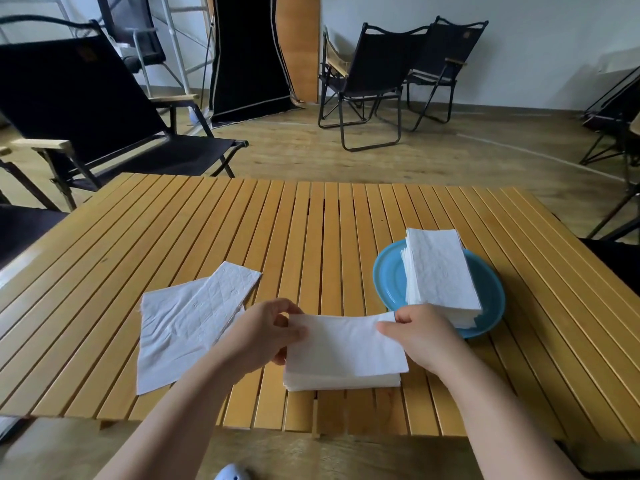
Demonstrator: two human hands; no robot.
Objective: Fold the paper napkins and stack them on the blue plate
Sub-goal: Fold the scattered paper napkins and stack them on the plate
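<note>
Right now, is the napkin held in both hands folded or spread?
Folded: the napkin is a narrow rectangle, pinched by left hand and right hand.

plate (388, 278) partly hidden under napkin stack (440, 271), chair (69, 109) cut off at left edge

The slatted table (242, 237) is smooth varnished wood; the napkins (440, 271) are matt, embossed paper; the blue plate (389, 278) looks glossy.

Slatted wooden table (311, 216) bears blue plate (388, 278), napkin pile (346, 379), loose napkins (180, 327).
</note>
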